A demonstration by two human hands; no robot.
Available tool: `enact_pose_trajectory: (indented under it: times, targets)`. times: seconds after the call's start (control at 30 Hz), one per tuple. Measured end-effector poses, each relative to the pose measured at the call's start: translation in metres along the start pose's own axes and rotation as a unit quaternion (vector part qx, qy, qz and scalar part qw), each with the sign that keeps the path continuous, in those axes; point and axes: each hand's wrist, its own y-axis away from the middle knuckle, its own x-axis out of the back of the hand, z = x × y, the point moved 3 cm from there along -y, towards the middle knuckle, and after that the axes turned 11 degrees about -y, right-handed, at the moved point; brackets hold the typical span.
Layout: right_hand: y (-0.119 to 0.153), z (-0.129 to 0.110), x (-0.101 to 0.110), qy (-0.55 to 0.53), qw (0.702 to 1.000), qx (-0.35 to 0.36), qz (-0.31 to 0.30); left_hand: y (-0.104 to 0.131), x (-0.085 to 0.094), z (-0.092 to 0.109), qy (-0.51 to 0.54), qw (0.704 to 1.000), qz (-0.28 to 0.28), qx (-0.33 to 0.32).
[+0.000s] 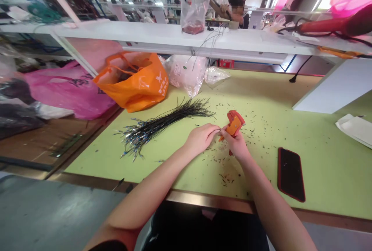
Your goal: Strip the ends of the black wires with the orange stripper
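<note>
My right hand is closed around a red and orange hand tool, which looks like a wire stripper, with its head pointing away from me. My left hand is pinched shut, its fingertips meeting my right thumb beside the tool. Whatever lies between those fingertips is too small to make out. To the left, a bundle of thin black wires lies across the green tabletop, with blue and silvery tips at its near end. Small dark scraps are scattered beneath and around both hands.
A black phone with a red edge lies at right. An orange bag and clear plastic bags stand behind the wires. A white shelf crosses the back, carrying a red tool. Beyond it sits another person.
</note>
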Motion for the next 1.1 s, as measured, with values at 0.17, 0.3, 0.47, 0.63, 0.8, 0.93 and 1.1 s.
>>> enact_pose_trajectory:
  times: [0.17, 0.3, 0.47, 0.63, 0.8, 0.93, 1.1]
  targets:
    - [-0.002, 0.006, 0.008, -0.110, 0.985, -0.126, -0.053, -0.003, -0.014, -0.017, 0.072, 0.994, 0.068, 0.036]
    - [0.008, 0.006, -0.002, -0.174, 0.947, -0.211, -0.169, 0.010, -0.009, -0.034, 0.116, 0.984, 0.110, 0.083]
    - [0.020, 0.003, -0.014, -0.191, 0.921, -0.239, -0.240, 0.017, 0.009, -0.033, 0.140, 0.971, 0.165, 0.105]
    - [0.022, 0.003, -0.014, -0.187, 0.922, -0.227, -0.254, 0.017, 0.011, -0.025, 0.121, 0.980, 0.134, 0.077]
    - [0.021, 0.005, -0.010, -0.177, 0.922, -0.235, -0.254, 0.019, 0.008, -0.022, 0.107, 0.984, 0.133, 0.055]
    - [0.020, 0.006, -0.010, -0.167, 0.927, -0.230, -0.245, 0.020, 0.009, -0.019, 0.086, 0.981, 0.172, 0.027]
    - [0.020, 0.009, -0.011, -0.167, 0.935, -0.209, -0.233, 0.021, 0.012, -0.016, 0.050, 0.975, 0.216, -0.004]
